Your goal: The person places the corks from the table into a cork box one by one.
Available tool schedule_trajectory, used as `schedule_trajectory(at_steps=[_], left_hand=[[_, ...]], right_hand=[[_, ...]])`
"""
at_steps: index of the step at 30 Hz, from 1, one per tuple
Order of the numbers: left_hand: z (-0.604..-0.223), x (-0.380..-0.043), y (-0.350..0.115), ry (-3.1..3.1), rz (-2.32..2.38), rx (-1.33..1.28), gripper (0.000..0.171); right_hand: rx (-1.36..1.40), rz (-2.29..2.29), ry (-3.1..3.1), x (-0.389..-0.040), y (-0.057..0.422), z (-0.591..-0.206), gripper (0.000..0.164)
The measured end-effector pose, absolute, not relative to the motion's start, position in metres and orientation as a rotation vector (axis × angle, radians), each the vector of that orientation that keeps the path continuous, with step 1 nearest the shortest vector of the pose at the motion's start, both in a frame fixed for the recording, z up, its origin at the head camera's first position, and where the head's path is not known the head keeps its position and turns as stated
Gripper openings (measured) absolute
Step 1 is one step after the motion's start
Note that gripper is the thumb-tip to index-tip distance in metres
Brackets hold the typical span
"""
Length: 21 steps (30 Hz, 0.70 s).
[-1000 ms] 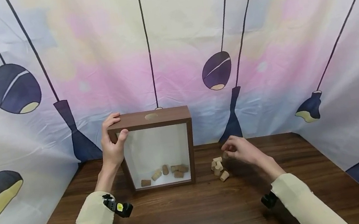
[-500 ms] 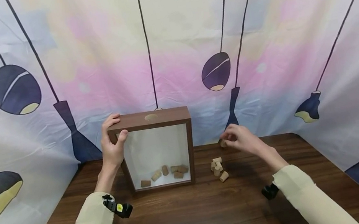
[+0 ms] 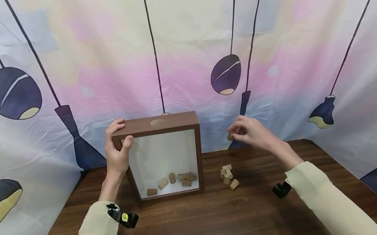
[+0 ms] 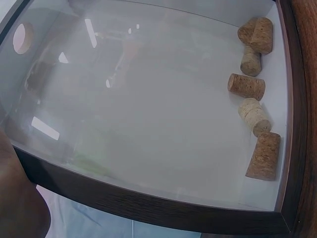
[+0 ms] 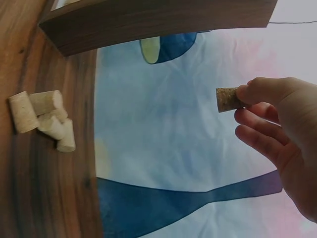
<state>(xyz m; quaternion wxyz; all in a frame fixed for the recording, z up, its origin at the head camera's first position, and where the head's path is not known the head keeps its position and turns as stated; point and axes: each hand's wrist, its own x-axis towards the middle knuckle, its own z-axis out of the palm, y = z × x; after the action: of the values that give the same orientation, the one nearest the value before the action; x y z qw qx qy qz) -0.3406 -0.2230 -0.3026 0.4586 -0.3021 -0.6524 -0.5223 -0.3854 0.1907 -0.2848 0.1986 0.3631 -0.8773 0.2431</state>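
Note:
My left hand (image 3: 117, 152) grips the upper left corner of a brown wooden shadow box (image 3: 199, 148), thumb on the front edge and fingers over the top. The box stands upright on the table, with a clear front and an oval hole (image 3: 157, 122) in its top. Several corks (image 4: 246, 87) lie along its bottom behind the clear front. Raised to the right of the box, my right hand (image 3: 252, 131) pinches a single cork (image 5: 228, 99) between thumb and fingers. Below that hand, a small pile of corks (image 3: 226, 174) lies on the table.
The dark wooden table (image 3: 205, 228) reaches back to a fabric backdrop (image 3: 181, 66) printed with hanging lamps. Fabric also flanks the table on both sides. A black wrist camera (image 3: 281, 189) sits at the right sleeve, another camera (image 3: 129, 220) at the left.
My right hand has risen from beside the cork pile with one cork pinched in it. The left hand and the box keep their place.

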Motion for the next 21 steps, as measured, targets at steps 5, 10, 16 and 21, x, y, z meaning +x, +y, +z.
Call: schedule_trajectory(at_steps=[5,10,16,21], left_hand=[[-0.302,-0.34,-0.223,-1.6,-1.289,-0.753,0.048],[-0.303,-0.34,-0.222,-1.596,-1.298,-0.755,0.049],[-0.302,-0.34,-0.222,-1.6,-1.295,-0.759,0.049],[-0.302,-0.34,-0.222,-1.603,-1.286,-0.752,0.049]], right_hand=[[1.024,0.664,-2.433,-0.384,0.184,-0.271,0.015],[1.079,0.647,-2.375,-0.381,0.175,-0.259,0.015],[1.128,0.62,-2.297,-0.375,0.163,-0.24,0.016],[1.162,0.626,-2.249,-0.37,0.149,-0.224,0.018]])
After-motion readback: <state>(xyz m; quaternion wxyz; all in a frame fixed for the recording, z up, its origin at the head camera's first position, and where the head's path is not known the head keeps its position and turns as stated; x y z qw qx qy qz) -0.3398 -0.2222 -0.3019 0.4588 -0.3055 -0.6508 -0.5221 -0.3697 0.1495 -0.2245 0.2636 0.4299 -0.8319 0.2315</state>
